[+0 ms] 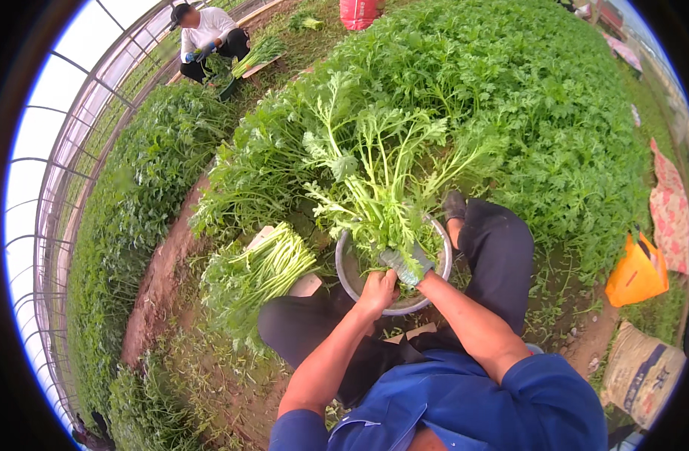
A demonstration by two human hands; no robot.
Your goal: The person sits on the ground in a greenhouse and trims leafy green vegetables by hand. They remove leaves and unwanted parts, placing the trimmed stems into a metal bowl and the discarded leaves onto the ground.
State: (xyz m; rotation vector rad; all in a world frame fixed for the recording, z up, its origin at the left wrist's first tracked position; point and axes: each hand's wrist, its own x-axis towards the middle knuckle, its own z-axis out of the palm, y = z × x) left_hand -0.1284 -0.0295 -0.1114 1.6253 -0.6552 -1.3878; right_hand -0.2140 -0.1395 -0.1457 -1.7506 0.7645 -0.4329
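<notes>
My right hand (405, 265), in a grey-green glove, is closed around a bunch of leafy greens (372, 197), which look like crown daisy. The leafy tops fan out away from me. Beside the glove, my bare left hand (378, 292) has its fingers curled near the lower end of the bunch; whatever may be between them is hidden. Both hands are over a round metal basin (343, 273) between my knees, with loose leaves inside. Left of the basin, a pile of cut greens (277, 259) lies on a pale board (306, 285), stems towards me.
Dense standing greens (525, 107) fill the ground ahead and right. Another person (209, 34) crouches at the upper left beside more cut greens (260, 56). An orange bag (637, 273) and a printed sack (643, 372) lie right. Greenhouse hoops (51, 163) curve along the left.
</notes>
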